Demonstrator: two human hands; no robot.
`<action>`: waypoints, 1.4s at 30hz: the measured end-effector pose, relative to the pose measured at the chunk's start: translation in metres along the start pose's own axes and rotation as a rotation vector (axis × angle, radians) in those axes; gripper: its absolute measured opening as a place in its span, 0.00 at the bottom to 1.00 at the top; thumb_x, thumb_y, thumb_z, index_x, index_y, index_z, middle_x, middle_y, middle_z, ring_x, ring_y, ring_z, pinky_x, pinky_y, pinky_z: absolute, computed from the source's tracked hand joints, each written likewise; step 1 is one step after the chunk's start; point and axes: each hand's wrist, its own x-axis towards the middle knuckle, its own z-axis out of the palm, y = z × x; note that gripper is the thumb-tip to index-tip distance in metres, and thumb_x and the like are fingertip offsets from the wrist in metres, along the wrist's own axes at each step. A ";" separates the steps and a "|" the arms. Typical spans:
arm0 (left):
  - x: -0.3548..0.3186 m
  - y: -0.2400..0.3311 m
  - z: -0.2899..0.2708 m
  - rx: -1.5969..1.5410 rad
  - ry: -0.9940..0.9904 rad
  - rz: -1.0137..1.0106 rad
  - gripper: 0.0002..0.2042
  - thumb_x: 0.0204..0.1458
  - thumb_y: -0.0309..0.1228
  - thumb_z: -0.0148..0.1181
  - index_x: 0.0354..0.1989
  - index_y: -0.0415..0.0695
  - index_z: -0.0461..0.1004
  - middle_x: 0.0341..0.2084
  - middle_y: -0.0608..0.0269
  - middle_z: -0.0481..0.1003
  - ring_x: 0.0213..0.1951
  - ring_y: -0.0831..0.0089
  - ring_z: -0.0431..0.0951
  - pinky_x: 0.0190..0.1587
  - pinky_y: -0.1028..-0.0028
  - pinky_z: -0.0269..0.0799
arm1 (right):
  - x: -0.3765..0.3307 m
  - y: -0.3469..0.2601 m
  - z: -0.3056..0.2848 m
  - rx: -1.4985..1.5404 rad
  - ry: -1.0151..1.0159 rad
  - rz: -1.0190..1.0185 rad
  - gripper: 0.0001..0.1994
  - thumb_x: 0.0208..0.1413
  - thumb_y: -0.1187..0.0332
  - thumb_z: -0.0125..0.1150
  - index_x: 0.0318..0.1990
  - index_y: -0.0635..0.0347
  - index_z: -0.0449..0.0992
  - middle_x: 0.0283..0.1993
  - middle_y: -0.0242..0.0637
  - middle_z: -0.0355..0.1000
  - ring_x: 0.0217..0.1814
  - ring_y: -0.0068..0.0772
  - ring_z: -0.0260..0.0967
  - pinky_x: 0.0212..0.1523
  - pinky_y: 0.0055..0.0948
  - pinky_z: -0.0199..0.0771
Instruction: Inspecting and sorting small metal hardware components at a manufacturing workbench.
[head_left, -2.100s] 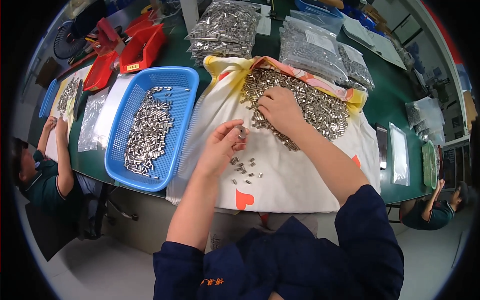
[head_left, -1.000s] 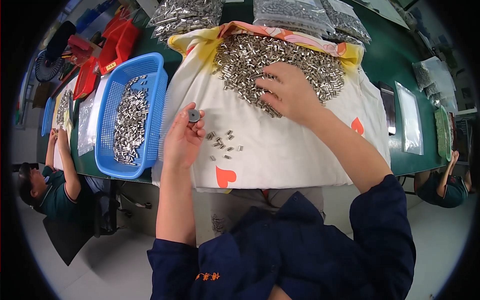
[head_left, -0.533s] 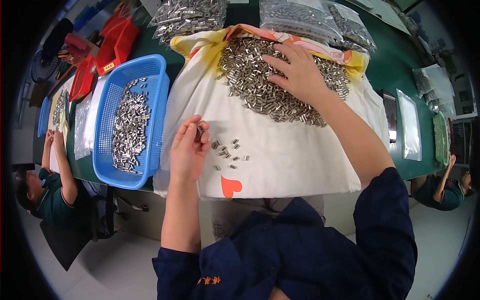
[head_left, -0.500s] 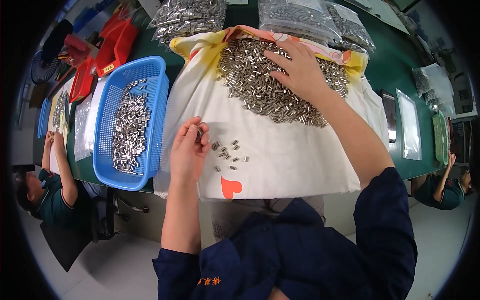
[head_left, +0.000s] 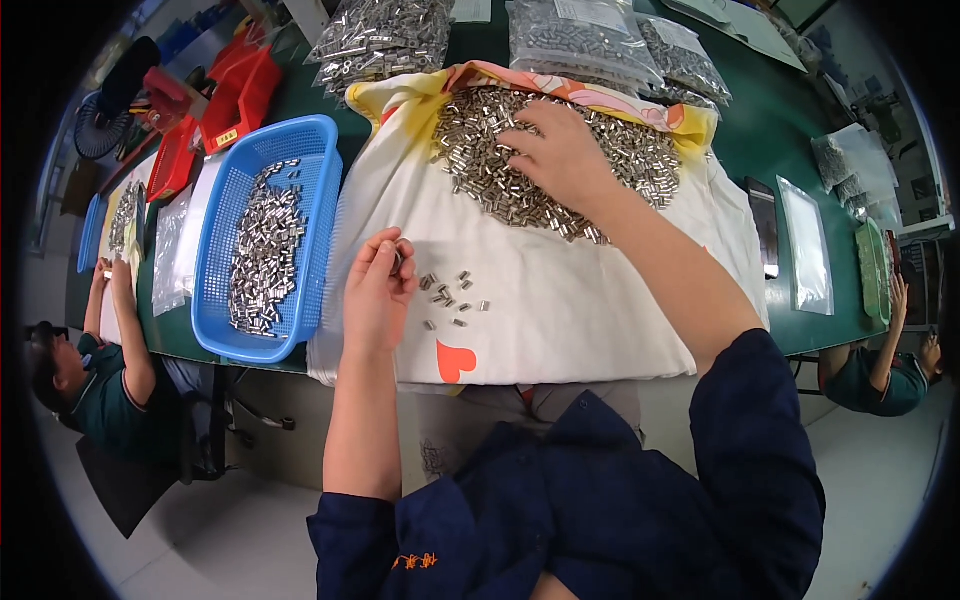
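A wide heap of small metal sleeves (head_left: 500,185) covers the far part of a white cloth (head_left: 590,320) with a yellow and pink border. My right hand (head_left: 562,155) rests on the heap, its fingers spread apart among the pieces. At the left of the cloth my left hand (head_left: 380,285) is raised, thumb and fingers curled closed around a small metal sleeve (head_left: 397,262), mostly hidden by the fingers. Just right of that hand lie several loose metal sleeves (head_left: 452,292) on the cloth, above a red heart print.
Left of the cloth stands a blue plastic basket (head_left: 328,200) holding many metal sleeves. Bags of metal parts (head_left: 580,45) line the back. Red bins (head_left: 240,100) are at far left; a phone (head_left: 762,225) and a clear bag (head_left: 806,245) lie right. Co-workers sit at both sides.
My right hand has moved left and slightly nearer over the heap. The left hand keeps its closed pinch in about the same place. The whole view has shifted slightly.
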 end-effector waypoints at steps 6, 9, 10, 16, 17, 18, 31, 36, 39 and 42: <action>-0.001 -0.002 -0.005 0.029 0.002 0.013 0.07 0.55 0.28 0.47 0.40 0.43 0.67 0.28 0.67 0.68 0.25 0.83 0.64 0.27 0.83 0.61 | -0.028 -0.016 -0.023 0.117 -0.109 0.004 0.20 0.44 0.62 0.60 0.47 0.47 0.69 0.52 0.39 0.61 0.57 0.44 0.55 0.56 0.42 0.55; -0.001 -0.002 -0.004 0.037 -0.003 0.007 0.06 0.55 0.28 0.48 0.40 0.43 0.67 0.27 0.67 0.68 0.25 0.83 0.63 0.27 0.83 0.61 | -0.043 -0.029 -0.026 0.055 -0.270 -0.120 0.21 0.47 0.57 0.56 0.51 0.44 0.66 0.55 0.39 0.59 0.61 0.44 0.51 0.60 0.42 0.48; -0.001 -0.002 -0.004 0.031 -0.011 0.006 0.06 0.54 0.28 0.48 0.39 0.43 0.67 0.27 0.67 0.68 0.24 0.83 0.63 0.27 0.83 0.61 | -0.044 -0.024 -0.026 0.035 -0.285 -0.044 0.23 0.47 0.55 0.54 0.53 0.42 0.65 0.57 0.39 0.57 0.63 0.43 0.48 0.63 0.42 0.42; 0.000 -0.007 -0.001 0.024 0.012 0.026 0.07 0.54 0.27 0.48 0.40 0.43 0.68 0.28 0.67 0.68 0.24 0.82 0.63 0.26 0.83 0.61 | -0.022 0.031 -0.018 -0.073 -0.159 0.017 0.24 0.46 0.55 0.57 0.53 0.43 0.65 0.56 0.40 0.57 0.61 0.45 0.50 0.60 0.44 0.48; 0.000 -0.008 0.000 0.020 0.002 0.008 0.07 0.54 0.27 0.48 0.40 0.43 0.68 0.28 0.67 0.68 0.24 0.82 0.63 0.26 0.83 0.61 | -0.019 0.038 -0.020 -0.092 -0.128 0.010 0.24 0.45 0.57 0.58 0.53 0.44 0.65 0.56 0.40 0.57 0.61 0.46 0.50 0.60 0.44 0.50; 0.001 -0.007 0.001 0.012 -0.006 0.023 0.07 0.54 0.27 0.48 0.40 0.43 0.68 0.28 0.67 0.68 0.24 0.82 0.63 0.26 0.83 0.60 | -0.014 0.045 -0.019 -0.095 -0.089 -0.009 0.25 0.45 0.56 0.58 0.53 0.45 0.65 0.56 0.41 0.57 0.59 0.47 0.52 0.58 0.43 0.51; 0.000 -0.003 -0.002 0.067 0.032 0.058 0.08 0.55 0.28 0.47 0.41 0.43 0.68 0.30 0.66 0.69 0.25 0.82 0.63 0.26 0.83 0.58 | -0.076 0.034 -0.068 -0.007 -0.440 -0.096 0.32 0.42 0.49 0.59 0.58 0.39 0.59 0.63 0.37 0.48 0.67 0.40 0.40 0.64 0.43 0.40; -0.001 -0.004 -0.009 0.060 -0.005 0.072 0.08 0.55 0.27 0.47 0.41 0.42 0.68 0.29 0.65 0.68 0.24 0.82 0.62 0.25 0.83 0.58 | -0.041 0.051 -0.033 -0.040 -0.316 -0.121 0.32 0.44 0.49 0.56 0.59 0.41 0.57 0.63 0.37 0.49 0.66 0.42 0.41 0.64 0.43 0.39; -0.002 -0.007 -0.006 0.055 0.024 0.079 0.09 0.56 0.28 0.45 0.44 0.42 0.67 0.32 0.64 0.67 0.24 0.82 0.59 0.25 0.83 0.56 | -0.022 0.059 -0.021 -0.063 -0.247 -0.120 0.30 0.45 0.50 0.56 0.58 0.41 0.58 0.62 0.38 0.50 0.66 0.43 0.43 0.63 0.44 0.42; 0.000 -0.006 0.000 0.046 0.016 0.072 0.07 0.55 0.27 0.47 0.40 0.42 0.68 0.29 0.65 0.68 0.25 0.81 0.63 0.25 0.83 0.59 | -0.005 0.066 -0.025 -0.136 -0.153 -0.121 0.28 0.45 0.60 0.57 0.57 0.48 0.60 0.60 0.40 0.54 0.63 0.44 0.47 0.61 0.40 0.49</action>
